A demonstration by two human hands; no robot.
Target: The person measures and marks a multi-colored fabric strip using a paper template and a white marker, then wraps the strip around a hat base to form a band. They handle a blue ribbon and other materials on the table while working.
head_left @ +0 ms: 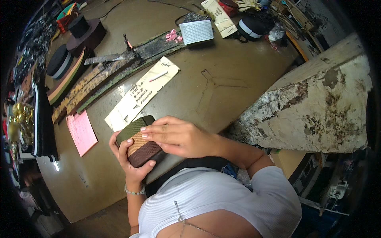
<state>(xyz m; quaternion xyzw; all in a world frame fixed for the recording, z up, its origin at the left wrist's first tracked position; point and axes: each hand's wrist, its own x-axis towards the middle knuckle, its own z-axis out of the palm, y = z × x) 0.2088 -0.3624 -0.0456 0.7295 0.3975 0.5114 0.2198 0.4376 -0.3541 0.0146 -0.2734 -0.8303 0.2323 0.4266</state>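
Note:
A block-shaped piece of striped woven webbing [141, 144], green, tan and dark brown with rounded corners, is held just above the table's near edge. My left hand [129, 158] grips it from the left and below, its fingers at the left side and its thumb at the lower corner. Across the top and right side, my right hand [178, 137] presses with its fingers close together, fingertips on the tan stripe. The right thumb is mostly hidden. Just beyond the webbing lies a long cream card pattern [131, 97] with handwriting, and a pen [158, 76] rests on it.
A worn wooden beam [95, 85] crosses the brown table [222, 103], with a metal blade [105, 58] on it. A pink paper [82, 133] lies left; hats [85, 35] stand far left. A white-covered block [196, 31] sits beyond. A rough, peeling pillar [313, 99] rises right.

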